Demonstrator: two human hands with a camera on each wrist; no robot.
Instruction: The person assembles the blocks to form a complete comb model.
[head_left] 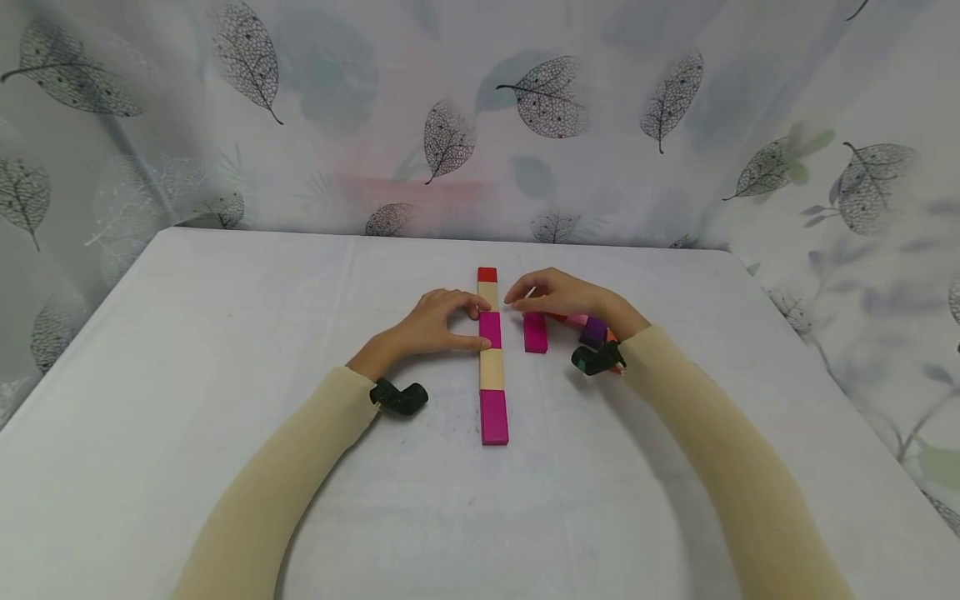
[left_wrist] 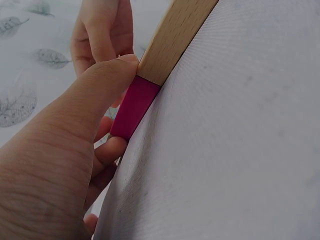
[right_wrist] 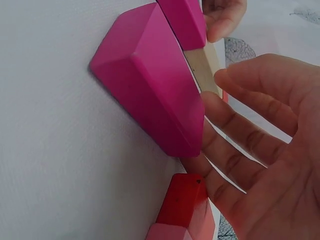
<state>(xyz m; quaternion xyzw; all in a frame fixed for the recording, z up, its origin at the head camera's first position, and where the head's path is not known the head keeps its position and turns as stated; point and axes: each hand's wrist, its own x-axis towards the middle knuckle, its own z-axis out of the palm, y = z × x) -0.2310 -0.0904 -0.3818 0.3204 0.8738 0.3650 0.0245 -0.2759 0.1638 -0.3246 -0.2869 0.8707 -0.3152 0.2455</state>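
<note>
A straight row of flat blocks runs away from me on the table: a near magenta block (head_left: 494,417), a natural wood block (head_left: 491,369), a middle magenta block (head_left: 490,330), a second wood block (head_left: 487,293) and a red block (head_left: 487,274) at the far end. My left hand (head_left: 435,323) pinches the middle magenta block by its two ends, thumb at the near end. To the right of the row hovers my right hand (head_left: 562,294), fingers loosely bent and holding nothing. Below its fingers a loose magenta block (right_wrist: 155,85) lies on the table.
Under and beside my right wrist lie more blocks, among them a purple block (head_left: 593,332), a pink block (right_wrist: 169,232) and a red block (right_wrist: 183,200). The white table (head_left: 225,333) ends at a leaf-patterned curtain (head_left: 337,125) behind.
</note>
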